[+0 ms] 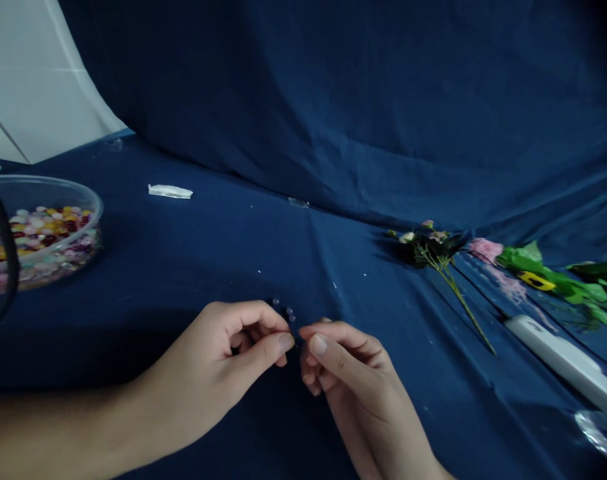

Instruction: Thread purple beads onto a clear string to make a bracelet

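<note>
Left hand [218, 353] and right hand [348, 373] pinched, fingertips almost touching at lower center; anything held is too small to tell. Few dark beads [284, 312] just above; bowl [43, 179] at left holds many more.

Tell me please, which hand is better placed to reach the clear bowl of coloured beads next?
The left hand looks better placed: it lies on the same side as the clear bowl, so its path is shorter. The right hand is farther away, nearer the flower sprig.
</note>
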The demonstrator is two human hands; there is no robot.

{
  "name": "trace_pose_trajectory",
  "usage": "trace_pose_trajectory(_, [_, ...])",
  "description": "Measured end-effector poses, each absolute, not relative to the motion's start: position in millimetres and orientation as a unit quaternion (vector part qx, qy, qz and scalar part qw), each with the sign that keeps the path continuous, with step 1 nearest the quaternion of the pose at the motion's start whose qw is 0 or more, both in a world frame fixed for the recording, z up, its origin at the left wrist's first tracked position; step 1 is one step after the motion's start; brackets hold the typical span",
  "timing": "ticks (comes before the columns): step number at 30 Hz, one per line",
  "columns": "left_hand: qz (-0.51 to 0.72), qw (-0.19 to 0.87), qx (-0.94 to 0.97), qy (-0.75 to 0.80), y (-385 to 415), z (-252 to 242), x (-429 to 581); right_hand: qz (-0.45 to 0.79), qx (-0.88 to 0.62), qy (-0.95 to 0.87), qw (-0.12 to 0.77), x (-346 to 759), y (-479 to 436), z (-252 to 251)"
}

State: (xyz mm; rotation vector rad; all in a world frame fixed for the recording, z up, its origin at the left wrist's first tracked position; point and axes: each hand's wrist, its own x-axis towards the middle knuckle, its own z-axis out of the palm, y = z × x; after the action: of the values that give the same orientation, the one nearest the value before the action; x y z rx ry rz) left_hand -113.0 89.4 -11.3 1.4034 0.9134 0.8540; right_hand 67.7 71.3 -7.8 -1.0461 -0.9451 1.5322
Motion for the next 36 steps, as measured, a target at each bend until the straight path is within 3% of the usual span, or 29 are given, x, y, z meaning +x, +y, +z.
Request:
trace_pose_trajectory(20, [0.372,0.583,0.621,0.368,90.0,-16.0,-111.2,0.635,-0.443,-0.383,0.504,63.4,70.2,-10.3])
trace_pose_trajectory(25, [0.367,0.588,0.620,0.368,89.9,-14.6,-114.0,0.630,-0.448,-0.439,0.458,71.8,74.8,-10.4])
trace_pose_trajectory(30, [0.332,0.598,0.609,0.403,89.9,-13.1,-115.8,0.441,-0.466,-0.628,0.440,86.9,80.7,-3.2])
trace_pose_trajectory(33, [0.329,0.615,0.589,0.410,90.6,-12.3,-115.4,0.244,-0.394,-0.787,0.408,94.9,81.7,3.0])
trace_pose_trajectory(36, [0.325,0.629,0.573,0.412,91.1,-12.7,-114.5,0.148,-0.336,-0.858,0.360,98.0,80.7,5.1])
